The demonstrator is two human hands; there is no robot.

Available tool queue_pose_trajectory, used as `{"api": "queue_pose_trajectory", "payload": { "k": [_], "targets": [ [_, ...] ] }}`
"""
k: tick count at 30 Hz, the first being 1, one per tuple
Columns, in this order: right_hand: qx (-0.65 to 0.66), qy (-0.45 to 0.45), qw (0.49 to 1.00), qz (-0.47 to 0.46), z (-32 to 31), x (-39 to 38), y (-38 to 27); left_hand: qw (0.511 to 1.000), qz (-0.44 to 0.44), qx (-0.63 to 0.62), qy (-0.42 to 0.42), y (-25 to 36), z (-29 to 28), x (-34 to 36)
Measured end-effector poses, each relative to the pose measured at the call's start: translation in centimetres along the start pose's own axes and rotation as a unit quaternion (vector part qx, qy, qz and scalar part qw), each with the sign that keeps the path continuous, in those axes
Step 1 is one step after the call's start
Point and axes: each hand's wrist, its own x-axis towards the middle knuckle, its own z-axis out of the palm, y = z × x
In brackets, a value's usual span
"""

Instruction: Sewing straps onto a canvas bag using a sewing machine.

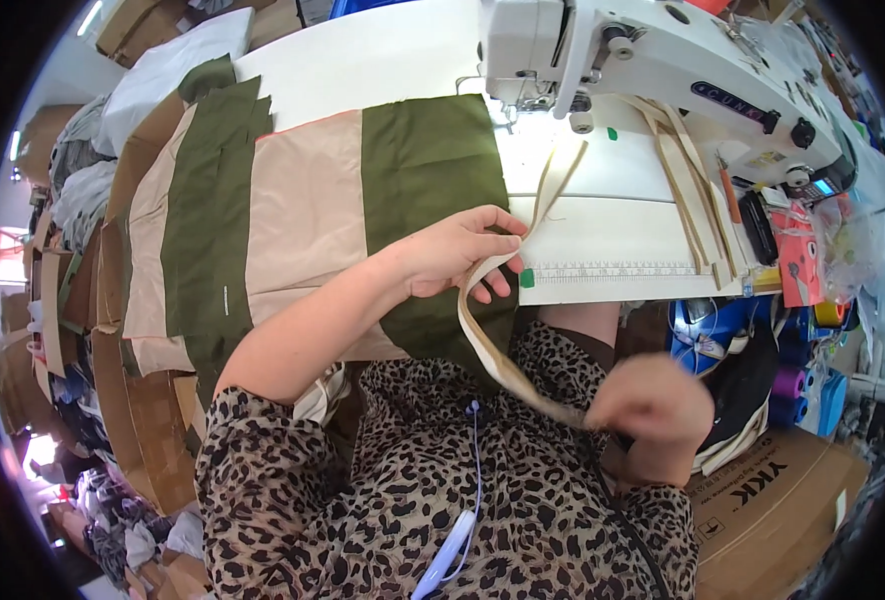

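Note:
A long cream webbing strap (493,350) runs between my two hands and sags in a curve above my lap. My left hand (463,255) pinches it near the front edge of the sewing table, and its short free end points up toward the sewing machine (653,70). Low on the right, my right hand (653,400) is closed at the strap's other end, smeared by motion. Beneath my left forearm lies a fabric panel (308,190) with beige and olive-green stripes, hanging partly over the table's edge.
More cream straps (688,190) lie on the table (593,235) right of the needle. A ruler strip (613,272) runs along the front edge. Cardboard boxes (143,400) stand at the left; another carton (773,510) and thread spools (788,385) are at the lower right.

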Motion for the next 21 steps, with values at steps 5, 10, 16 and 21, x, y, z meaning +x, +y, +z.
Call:
{"api": "queue_pose_trajectory", "payload": {
  "k": [5, 10, 16, 21],
  "targets": [
    [0.117, -0.236, 0.951, -0.159, 6.4, 3.9, 0.2, 0.987, 0.021, -0.158, -0.018, -0.7, -1.3, 0.1],
    [0.184, -0.32, 0.898, -0.241, 7.8, 5.8, -1.1, 0.982, 0.106, -0.09, 0.131, -0.1, -3.1, -0.7],
    [0.186, -0.316, 0.897, -0.246, 8.1, 6.5, -0.6, 0.973, 0.11, -0.113, 0.168, -0.3, -8.1, -3.1],
    [0.061, -0.149, 0.963, -0.217, 6.6, 7.0, -0.5, 0.892, 0.227, 0.183, 0.347, 1.8, -13.1, -3.4]
  ]
}}
